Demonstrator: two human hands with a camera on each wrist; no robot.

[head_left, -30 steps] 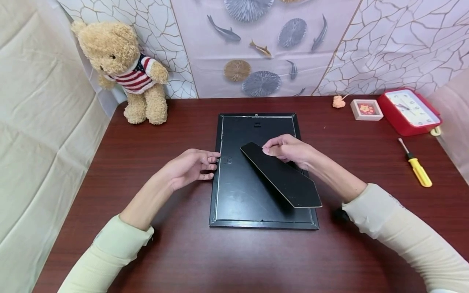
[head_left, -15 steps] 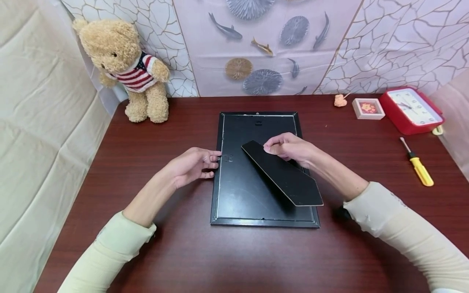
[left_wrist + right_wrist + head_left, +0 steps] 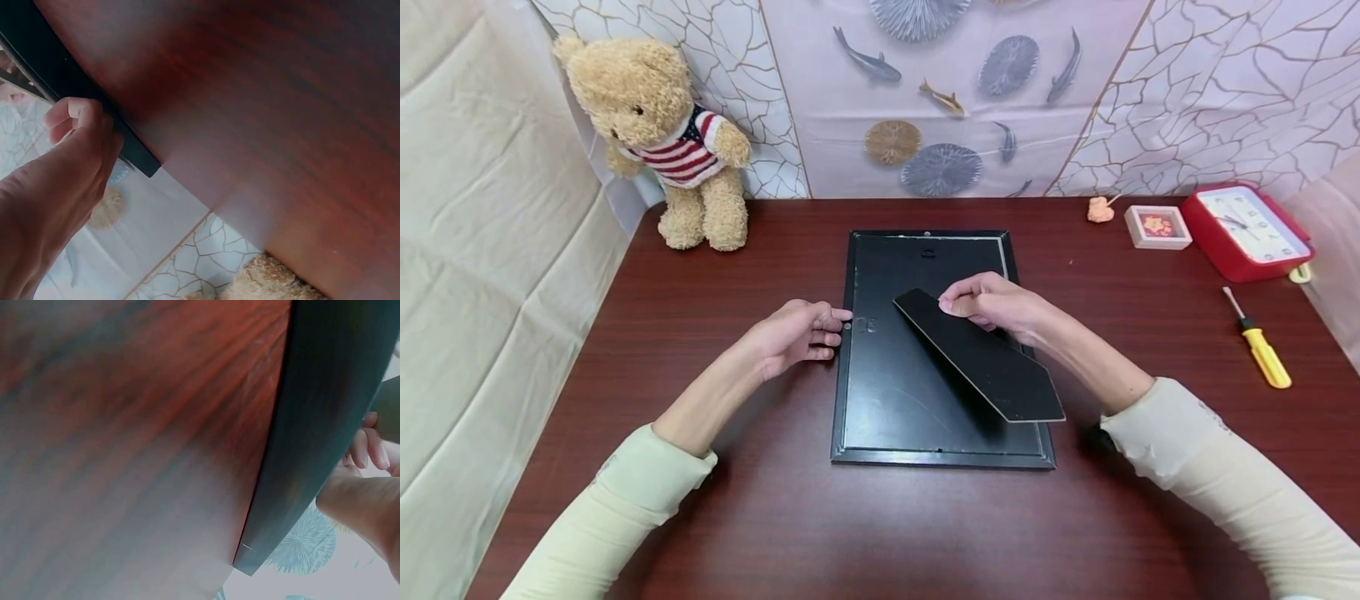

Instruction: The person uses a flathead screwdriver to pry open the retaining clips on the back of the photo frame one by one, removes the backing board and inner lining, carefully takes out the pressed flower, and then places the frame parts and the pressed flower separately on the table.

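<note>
R hand [image 3: 991, 308] pinched blk stand flap [image 3: 983, 367] nr its narrow end, over frame's [image 3: 925, 459] back; flap's long axis ran diag. twd frame's nr R corner. L hand [image 3: 793, 335], farther from flap, touched frame's L edge, fingers relaxed.

This is a homelike corner, though whether in a real home is unclear: a teddy [image 3: 677, 158] and a red clock [image 3: 1247, 229] sit on a dark-red table [image 3: 925, 529], fish-patterned cloth [image 3: 940, 125] behind, creased cream cloth [image 3: 482, 217] alongside.
</note>
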